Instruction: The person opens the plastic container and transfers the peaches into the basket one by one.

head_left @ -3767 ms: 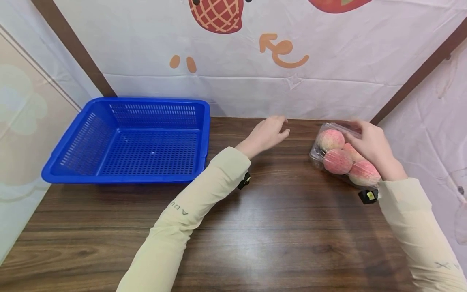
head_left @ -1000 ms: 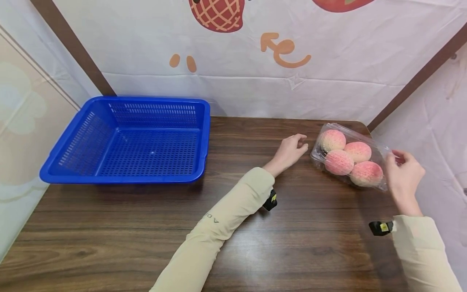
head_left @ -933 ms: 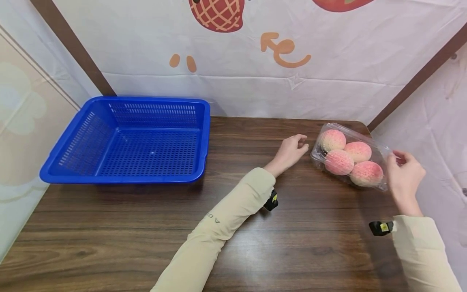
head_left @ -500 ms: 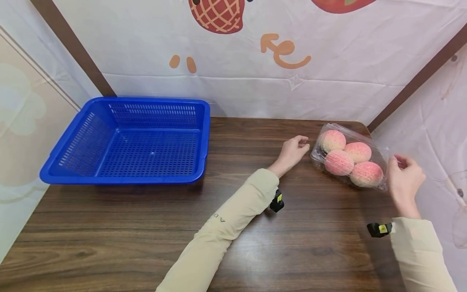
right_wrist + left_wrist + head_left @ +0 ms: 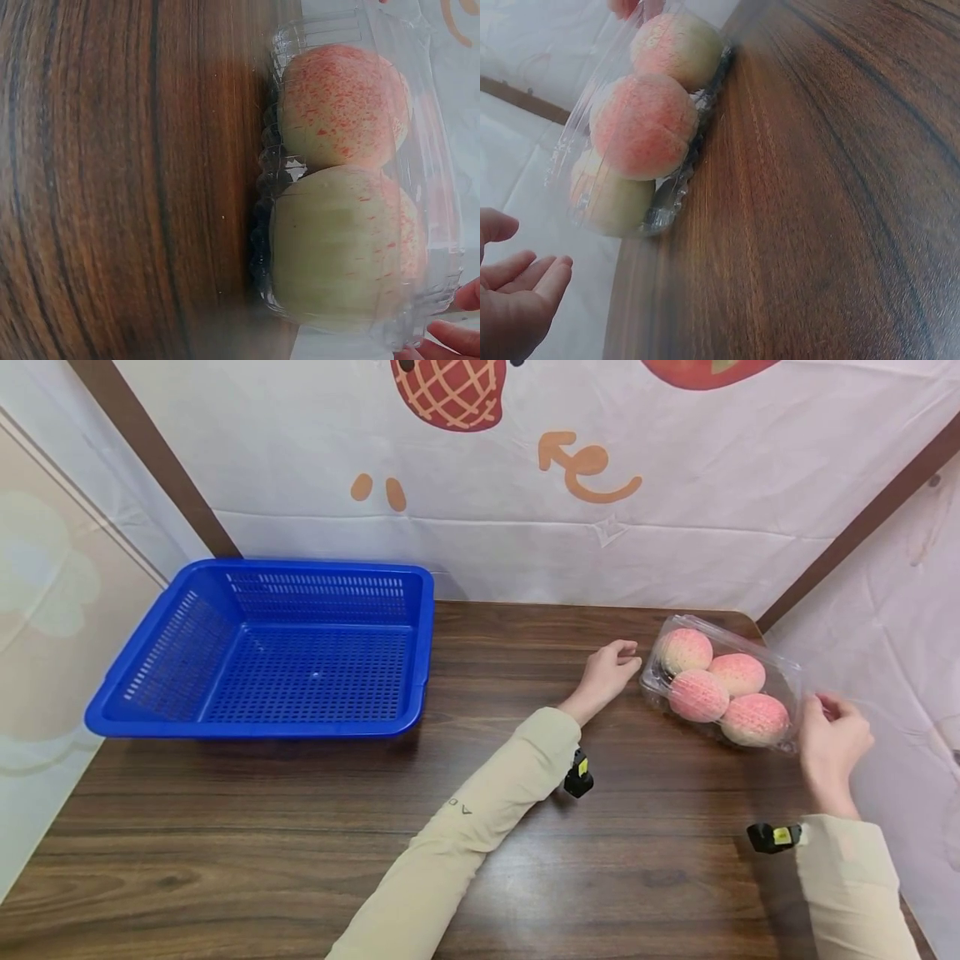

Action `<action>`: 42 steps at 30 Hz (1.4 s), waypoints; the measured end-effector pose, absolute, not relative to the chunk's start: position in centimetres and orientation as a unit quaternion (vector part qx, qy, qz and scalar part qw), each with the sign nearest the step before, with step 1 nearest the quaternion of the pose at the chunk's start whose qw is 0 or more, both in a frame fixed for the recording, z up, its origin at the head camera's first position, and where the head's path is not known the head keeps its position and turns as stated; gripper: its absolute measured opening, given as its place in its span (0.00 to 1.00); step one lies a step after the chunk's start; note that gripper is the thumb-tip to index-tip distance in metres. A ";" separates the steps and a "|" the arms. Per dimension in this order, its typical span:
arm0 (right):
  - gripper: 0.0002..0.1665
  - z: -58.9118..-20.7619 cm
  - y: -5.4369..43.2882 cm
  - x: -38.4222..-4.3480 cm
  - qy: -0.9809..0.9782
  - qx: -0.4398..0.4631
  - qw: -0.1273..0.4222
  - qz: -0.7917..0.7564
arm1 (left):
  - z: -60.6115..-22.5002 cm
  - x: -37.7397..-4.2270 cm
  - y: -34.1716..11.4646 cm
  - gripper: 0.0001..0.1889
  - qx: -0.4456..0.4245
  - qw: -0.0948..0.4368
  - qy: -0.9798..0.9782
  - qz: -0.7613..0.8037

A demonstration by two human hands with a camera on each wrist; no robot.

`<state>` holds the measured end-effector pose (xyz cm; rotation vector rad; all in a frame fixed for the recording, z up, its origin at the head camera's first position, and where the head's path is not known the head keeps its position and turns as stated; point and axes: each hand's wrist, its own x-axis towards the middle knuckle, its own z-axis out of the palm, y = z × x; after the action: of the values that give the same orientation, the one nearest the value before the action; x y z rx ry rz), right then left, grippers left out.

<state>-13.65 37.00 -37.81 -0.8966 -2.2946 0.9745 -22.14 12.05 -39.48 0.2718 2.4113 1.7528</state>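
A clear plastic clamshell box point(image 5: 780, 670) lies at the back right of the table, its lid over several pink-and-cream peaches point(image 5: 699, 695). My right hand point(image 5: 834, 745) is at the box's right end, with thumb and curled fingertips at the plastic edge, seemingly pinching it. In the right wrist view, only fingertips point(image 5: 454, 337) of that hand show, beside the box's end. My left hand point(image 5: 606, 675) hovers just left of the box with relaxed, slightly bent fingers. In the left wrist view a gap separates the left hand point(image 5: 517, 300) from the plastic.
A blue perforated plastic basket point(image 5: 315, 677) with nothing in it stands at the back left of the wood-grain table point(image 5: 247, 843). Behind it hangs a white printed cloth point(image 5: 300, 435), and another cloth point(image 5: 900, 635) closes off the right side.
Since the oldest frame, my right hand has gone from the box's top to its right end, and my left hand has moved right towards the box. Lately both hands have shifted only slightly.
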 end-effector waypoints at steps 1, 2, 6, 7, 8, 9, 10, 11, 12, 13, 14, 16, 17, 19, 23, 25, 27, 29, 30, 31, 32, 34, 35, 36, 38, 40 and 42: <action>0.25 -37.9 37.0 -13.6 -0.839 -0.331 0.241 0.358 | -39.5 -22.2 12.1 0.17 0.089 0.074 0.803 0.585; 0.25 -37.9 37.1 -13.6 -0.837 -0.336 0.237 0.360 | -39.6 -22.2 12.1 0.17 0.089 0.075 0.802 0.586; 0.26 -38.2 37.3 -13.5 -0.831 -0.358 0.212 0.370 | -39.8 -22.1 12.2 0.18 0.088 0.084 0.798 0.590; 0.26 -38.2 37.3 -13.5 -0.828 -0.365 0.204 0.374 | -39.9 -22.1 12.2 0.18 0.088 0.087 0.798 0.590; 0.27 -38.2 37.4 -13.5 -0.824 -0.372 0.196 0.379 | -39.9 -22.1 12.3 0.18 0.089 0.090 0.797 0.591; 0.27 -38.2 37.4 -13.5 -0.821 -0.378 0.191 0.383 | -39.9 -22.0 12.3 0.18 0.091 0.094 0.796 0.591; 0.27 -38.2 37.4 -13.4 -0.818 -0.381 0.186 0.389 | -40.0 -22.0 12.4 0.19 0.092 0.097 0.796 0.591; 0.26 -38.2 37.3 -13.4 -0.814 -0.385 0.183 0.396 | -40.0 -22.0 12.4 0.19 0.094 0.099 0.796 0.590; 0.26 -38.2 37.3 -13.4 -0.810 -0.387 0.179 0.402 | -40.0 -21.9 12.5 0.19 0.094 0.100 0.796 0.590; 0.26 -38.2 37.3 -13.4 -0.805 -0.389 0.178 0.410 | -40.1 -21.9 12.5 0.19 0.094 0.101 0.796 0.589; 0.25 -38.2 37.3 -13.4 -0.801 -0.391 0.176 0.418 | -40.1 -21.9 12.6 0.19 0.094 0.102 0.796 0.589; 0.24 -38.3 37.4 -13.3 -0.790 -0.391 0.173 0.440 | -40.1 -21.9 12.8 0.19 0.093 0.102 0.797 0.588; 0.22 -38.3 37.4 -13.3 -0.784 -0.391 0.175 0.449 | -40.1 -21.9 12.8 0.19 0.092 0.103 0.797 0.588; 0.19 -38.5 37.5 -13.3 -0.766 -0.390 0.178 0.479 | -40.2 -21.8 13.0 0.19 0.091 0.109 0.798 0.586; 0.09 -38.8 37.6 -13.2 -0.736 -0.386 0.188 0.523 | -40.2 -21.7 13.2 0.20 0.091 0.121 0.800 0.581; 0.11 -38.9 37.6 -13.2 -0.726 -0.385 0.191 0.537 | -40.2 -21.6 13.3 0.20 0.092 0.124 0.801 0.578; 0.14 -38.9 37.6 -13.2 -0.730 -0.384 0.187 0.534 | -40.1 -21.5 13.4 0.20 0.093 0.124 0.803 0.576; 0.18 -39.0 37.6 -13.1 -0.730 -0.384 0.184 0.535 | -40.0 -21.4 13.5 0.20 0.093 0.123 0.806 0.572; 0.19 -39.0 37.7 -13.1 -0.731 -0.385 0.182 0.534 | -40.0 -21.3 13.6 0.20 0.092 0.123 0.807 0.571; 0.19 -39.0 37.7 -13.1 -0.732 -0.386 0.179 0.532 | -40.0 -21.3 13.7 0.19 0.089 0.123 0.808 0.569; 0.20 -39.0 37.7 -13.0 -0.736 -0.388 0.176 0.527 | -40.0 -21.3 13.7 0.19 0.088 0.124 0.808 0.569; 0.20 -39.1 37.7 -13.0 -0.739 -0.392 0.173 0.520 | -40.1 -21.4 13.9 0.19 0.085 0.130 0.807 0.569; 0.20 -39.1 37.7 -13.0 -0.742 -0.394 0.172 0.514 | -40.4 -21.6 14.1 0.20 0.083 0.133 0.806 0.570; 0.20 -39.1 37.6 -13.0 -0.741 -0.395 0.173 0.515 | -40.8 -21.8 14.3 0.20 0.084 0.134 0.804 0.573; 0.19 -39.1 37.5 -13.0 -0.734 -0.399 0.174 0.520 | -41.6 -22.3 14.6 0.20 0.086 0.137 0.804 0.572; 0.19 -39.1 37.5 -13.0 -0.726 -0.404 0.175 0.528 | -43.2 -23.1 15.2 0.20 0.098 0.122 0.804 0.573; 0.19 -39.1 37.5 -13.0 -0.717 -0.407 0.176 0.537 | -43.6 -23.3 15.5 0.20 0.100 0.120 0.807 0.570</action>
<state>-13.04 37.53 -39.14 -1.1536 -2.0315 1.5211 -23.35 15.49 -43.61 0.2913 2.3579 1.6642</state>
